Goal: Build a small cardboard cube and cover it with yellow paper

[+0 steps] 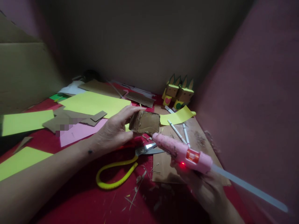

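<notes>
Between the thumb and fingers of my left hand (pixel 114 127) is a small brown cardboard box (pixel 149 122), one face turned toward me. My right hand (pixel 202 183) grips a pink hot glue gun (pixel 182 152) with a lit red light and a long translucent glue stick (pixel 252 188) out of its back. The gun's tip is close to the box's lower edge; whether they touch, I cannot tell. Below the box lie scissors (pixel 116 160) with yellow handles, blades pointing right. A strip of yellow paper (pixel 177 116) curls behind the box on the right.
Two small cardboard figures (pixel 178 91) with spiky tops stand at the back right. White pens (pixel 176 130) lie on a cardboard sheet (pixel 163 171). Yellow paper (pixel 93 104), pink paper (pixel 81 133) and cardboard scraps cover the left. A wall (pixel 252 93) rises close on the right.
</notes>
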`<state>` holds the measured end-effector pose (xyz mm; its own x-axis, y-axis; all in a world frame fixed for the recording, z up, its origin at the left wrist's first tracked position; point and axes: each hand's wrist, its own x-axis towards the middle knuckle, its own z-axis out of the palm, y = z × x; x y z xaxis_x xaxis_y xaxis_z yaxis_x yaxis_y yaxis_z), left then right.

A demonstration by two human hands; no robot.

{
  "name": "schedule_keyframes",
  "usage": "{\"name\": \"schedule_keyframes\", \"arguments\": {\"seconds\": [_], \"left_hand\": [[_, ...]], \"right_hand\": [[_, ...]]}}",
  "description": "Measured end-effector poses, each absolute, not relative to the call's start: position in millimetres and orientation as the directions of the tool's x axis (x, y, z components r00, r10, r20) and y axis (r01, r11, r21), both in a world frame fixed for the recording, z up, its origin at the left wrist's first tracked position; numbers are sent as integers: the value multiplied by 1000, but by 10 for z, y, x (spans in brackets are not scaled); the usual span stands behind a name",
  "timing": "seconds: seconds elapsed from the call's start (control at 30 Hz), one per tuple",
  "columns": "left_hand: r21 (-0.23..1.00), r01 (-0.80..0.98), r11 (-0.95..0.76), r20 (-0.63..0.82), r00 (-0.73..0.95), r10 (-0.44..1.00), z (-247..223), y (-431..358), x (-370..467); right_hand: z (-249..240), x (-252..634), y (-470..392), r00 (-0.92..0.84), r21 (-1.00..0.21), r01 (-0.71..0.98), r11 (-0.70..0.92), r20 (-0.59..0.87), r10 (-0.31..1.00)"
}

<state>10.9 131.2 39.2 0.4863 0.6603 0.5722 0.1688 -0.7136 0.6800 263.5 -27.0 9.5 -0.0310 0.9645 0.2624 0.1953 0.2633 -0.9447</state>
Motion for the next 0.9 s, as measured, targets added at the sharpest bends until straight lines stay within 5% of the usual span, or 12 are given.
{"name": "schedule_keyframes", "arguments": {"seconds": [0.33,0.57,0.9], "left_hand": [[667,181,-723,572,497,652,406,1284,118],[659,180,-730,574,507,643,412,1285,129],[639,160,-752,608,493,622,384,1288,148]], "right_hand": [[301,2551,-214,-89,-922,287,261,245,965],[445,2456,-134,-242,-897,254,360,302,922],[536,2334,-87,-245,-879,189,438,390,888]]}}
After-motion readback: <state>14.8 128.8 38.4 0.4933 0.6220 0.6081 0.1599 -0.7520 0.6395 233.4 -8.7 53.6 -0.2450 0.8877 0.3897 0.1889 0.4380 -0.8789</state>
